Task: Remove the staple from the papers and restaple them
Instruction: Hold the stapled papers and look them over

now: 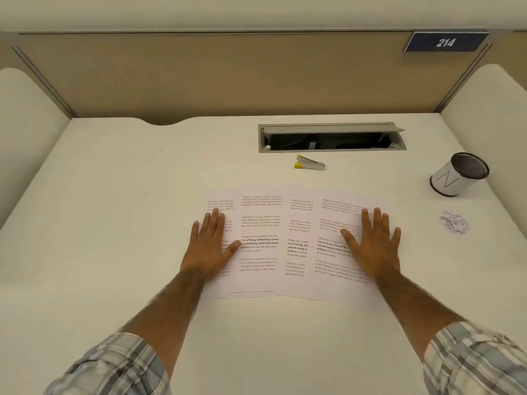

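Both my hands lie flat, palms down, fingers straight and a little spread, gripping nothing. Left hand (209, 246) presses on the left edge of the papers (265, 223), thumb angled out to the right across the print. Right hand (370, 243) presses on the right-most sheet, thumb pointing inward to the left. The papers are fanned out side by side on the desk (114, 195), about four printed sheets overlapping, near the middle and just in front of me; the text is too small to read fully. I cannot tell whether any staple joins them. The stapler (309, 163), small, silver with yellow ends, lies on the desk beyond the papers, apart from them and from both hands. Behind it, a cable hatch (332, 137) set in the desk, lid propped up. Far right: a dark mesh cup (459, 178) wrapped in a white label, upright. Nearer, a small heap (453, 222) of grey-white bits, too fine to identify. A number plate (445, 42) on the back panel reads 214. Plaid sleeves (114, 366) rolled above the forearms.
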The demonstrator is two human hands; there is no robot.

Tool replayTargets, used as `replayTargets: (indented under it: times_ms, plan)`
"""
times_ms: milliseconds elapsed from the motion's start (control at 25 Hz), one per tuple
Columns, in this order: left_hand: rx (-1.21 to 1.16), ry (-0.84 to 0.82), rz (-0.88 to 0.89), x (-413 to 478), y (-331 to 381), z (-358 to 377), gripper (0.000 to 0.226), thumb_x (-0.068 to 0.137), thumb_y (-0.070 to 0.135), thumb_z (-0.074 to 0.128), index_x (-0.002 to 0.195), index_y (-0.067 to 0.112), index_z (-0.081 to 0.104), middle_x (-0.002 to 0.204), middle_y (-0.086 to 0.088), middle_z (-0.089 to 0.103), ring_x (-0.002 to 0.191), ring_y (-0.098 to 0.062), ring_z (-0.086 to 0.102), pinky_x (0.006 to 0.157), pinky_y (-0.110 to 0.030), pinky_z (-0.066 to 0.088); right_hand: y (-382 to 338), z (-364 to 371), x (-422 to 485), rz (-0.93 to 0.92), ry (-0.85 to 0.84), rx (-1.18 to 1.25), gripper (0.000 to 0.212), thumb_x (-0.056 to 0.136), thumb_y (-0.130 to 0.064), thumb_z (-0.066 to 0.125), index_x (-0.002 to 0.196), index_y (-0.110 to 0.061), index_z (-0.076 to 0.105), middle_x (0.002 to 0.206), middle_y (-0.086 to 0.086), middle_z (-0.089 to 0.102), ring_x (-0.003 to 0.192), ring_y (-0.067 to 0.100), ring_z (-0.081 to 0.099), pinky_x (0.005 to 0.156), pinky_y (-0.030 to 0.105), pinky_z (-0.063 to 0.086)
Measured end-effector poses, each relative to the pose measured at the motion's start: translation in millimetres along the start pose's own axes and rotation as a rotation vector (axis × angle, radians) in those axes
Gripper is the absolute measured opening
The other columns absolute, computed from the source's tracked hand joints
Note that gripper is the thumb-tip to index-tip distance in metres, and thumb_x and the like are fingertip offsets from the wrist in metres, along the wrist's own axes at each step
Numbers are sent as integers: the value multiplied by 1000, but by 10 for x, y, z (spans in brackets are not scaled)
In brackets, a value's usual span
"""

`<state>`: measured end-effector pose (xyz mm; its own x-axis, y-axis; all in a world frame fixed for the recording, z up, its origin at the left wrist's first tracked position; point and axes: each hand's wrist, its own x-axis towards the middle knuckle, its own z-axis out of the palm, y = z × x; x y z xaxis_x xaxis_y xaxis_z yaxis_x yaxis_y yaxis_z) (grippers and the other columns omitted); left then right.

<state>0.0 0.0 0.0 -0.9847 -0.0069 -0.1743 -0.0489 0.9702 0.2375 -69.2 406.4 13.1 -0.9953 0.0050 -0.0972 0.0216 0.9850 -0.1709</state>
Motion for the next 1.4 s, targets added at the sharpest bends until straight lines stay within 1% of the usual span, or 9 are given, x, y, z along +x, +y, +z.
replayTargets:
  times_ms: [120,280,400,640,840,1000,1120,1280,1400]
  plan:
    - [33,31,11,-19,-7,46,107,83,85,-15,164,14,-11,170,0,-21,158,-17,-18,129,-44,-10,1,65,-91,83,15,-9,94,84,-85,12,157,-26,10,167,9,6,153,30,3,122,58,5]
    - [61,8,19,15,13,64,100,89,82,-9,163,15,-14,171,0,-23,158,-17,-21,129,-45,-11,-174,206,-167,51,-12,-10,97,82,-87,8,158,-28,7,168,6,0,154,27,-4,122,56,0]
    - [57,-31,30,74,127,74,96,92,78,-3,162,15,-18,169,0,-27,157,-17,-25,129,-45,-12,-401,231,-143,18,-30,3,94,84,-84,10,159,-27,6,168,7,-2,154,28,-6,123,54,-3]
    - [27,-28,101,161,489,142,101,84,82,-18,160,15,-23,167,1,-32,156,-18,-27,128,-45,-16,-892,347,-142,-67,-18,-3,91,87,-81,16,159,-24,10,167,9,0,154,30,-4,123,53,0]
    - [5,-26,144,235,751,201,101,85,81,-17,161,15,-21,168,-1,-30,157,-17,-26,129,-45,-13,-1174,410,-170,-112,-11,31,86,91,-76,17,159,-24,9,167,10,-1,154,30,-6,123,53,-1]
    - [-76,-8,150,288,800,187,97,88,80,-12,161,18,-22,168,0,-32,155,-16,-29,129,-42,-13,-1355,383,-116,-185,-30,70,80,95,-71,12,159,-24,6,167,6,-8,153,24,-12,124,48,-4]
    - [-84,20,120,310,716,135,100,85,83,-15,161,18,-20,169,-1,-30,156,-18,-27,129,-41,-14,-1345,236,180,-167,-7,129,78,97,-67,20,159,-23,7,168,5,-6,154,23,-10,125,44,-3]
    - [-28,-8,125,310,683,157,99,87,82,-14,162,17,-19,169,0,-29,157,-19,-25,129,-46,-12,-1250,32,732,-161,-185,118,88,94,-70,30,159,-19,-3,168,5,-6,154,27,-4,125,44,7]
    - [5,-12,125,311,691,178,96,90,79,-11,162,16,-18,169,0,-28,157,-19,-25,128,-46,-12,-1230,-58,958,-211,-279,61,93,93,-71,32,158,-15,-2,168,6,-1,154,29,0,124,45,12]
